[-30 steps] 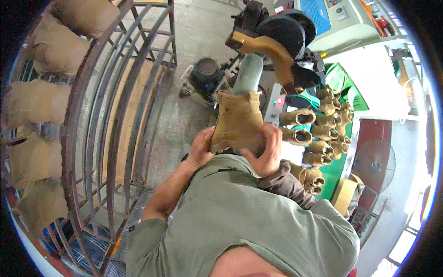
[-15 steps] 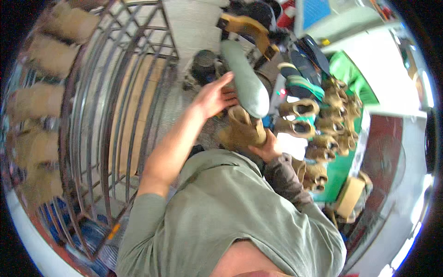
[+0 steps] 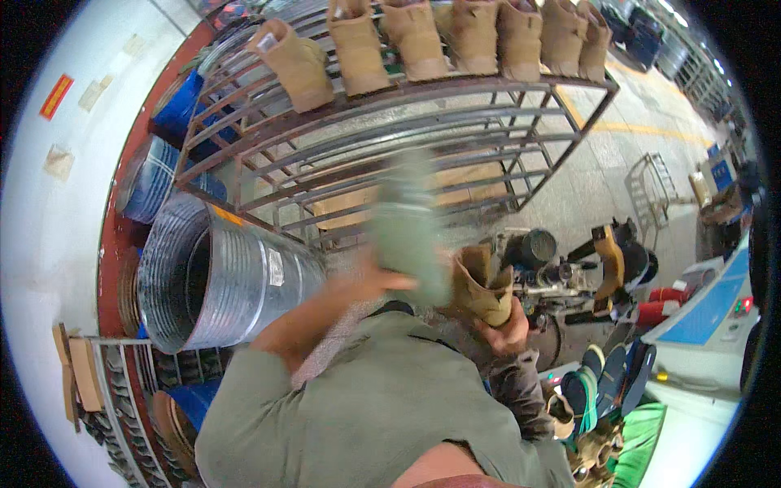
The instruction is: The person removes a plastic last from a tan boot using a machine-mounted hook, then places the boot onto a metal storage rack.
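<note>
A green shoe last [image 3: 407, 232], smeared by motion, stands up in front of my body with my left hand [image 3: 376, 281] closed around its lower part. To its right is a tan ankle boot [image 3: 480, 289], its opening facing up and slightly tilted. My right hand [image 3: 506, 329] grips that boot low on its right side. The last is apart from the boot's opening, though its lower end blurs close to the boot's left edge. The boot's toe is partly hidden.
A metal rack [image 3: 382, 163] ahead carries several tan boots [image 3: 415, 45] on top. A large ribbed metal drum [image 3: 244, 276] lies on the left. Machine parts [image 3: 561, 272] stand to the right, with dark soles [image 3: 610, 374] and a green cloth [image 3: 643, 443] nearer me.
My view has swung left, bringing the rack ahead of me. The last has come off from over the boot to its left, now in my left hand. My right hand keeps the boot.
</note>
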The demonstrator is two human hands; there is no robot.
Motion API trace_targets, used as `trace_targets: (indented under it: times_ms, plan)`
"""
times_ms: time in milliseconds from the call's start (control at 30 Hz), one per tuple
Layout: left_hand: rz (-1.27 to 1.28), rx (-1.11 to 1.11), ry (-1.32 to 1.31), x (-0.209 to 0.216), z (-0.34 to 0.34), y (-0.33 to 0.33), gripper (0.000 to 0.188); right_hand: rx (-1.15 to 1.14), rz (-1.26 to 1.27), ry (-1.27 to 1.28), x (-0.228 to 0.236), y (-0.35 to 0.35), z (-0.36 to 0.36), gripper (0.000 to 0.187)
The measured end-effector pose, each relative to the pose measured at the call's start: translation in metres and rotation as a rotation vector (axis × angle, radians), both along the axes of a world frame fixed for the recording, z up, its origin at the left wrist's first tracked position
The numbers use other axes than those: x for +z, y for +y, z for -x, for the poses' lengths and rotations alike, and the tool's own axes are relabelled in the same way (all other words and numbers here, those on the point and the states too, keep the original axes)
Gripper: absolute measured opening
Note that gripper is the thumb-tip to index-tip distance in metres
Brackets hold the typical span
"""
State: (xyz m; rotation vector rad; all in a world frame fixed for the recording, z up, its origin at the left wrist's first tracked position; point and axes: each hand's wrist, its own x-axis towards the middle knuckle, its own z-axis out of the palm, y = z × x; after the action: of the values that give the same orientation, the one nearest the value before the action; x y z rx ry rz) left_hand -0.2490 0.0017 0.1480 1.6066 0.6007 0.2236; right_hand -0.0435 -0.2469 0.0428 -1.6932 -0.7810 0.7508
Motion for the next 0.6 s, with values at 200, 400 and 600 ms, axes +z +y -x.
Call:
trace_targets:
  times_ms: [200,400,600]
  plan:
    - [-0.077,1.363,-0.943,0.057,0.264,0.07,0.061,0.427,-0.465,0.295,0.107,0.171,0.029,0.067]
    - [-0.741,1.274,-0.417,0.037,0.226,0.114,0.058,0.248,-0.802,-0.198,0.163,0.391,0.139,0.073]
    - [-0.46,0.854,-0.335,0.09,0.14,0.293,0.054,-0.019,-0.654,-0.633,0.145,0.516,0.181,0.084]
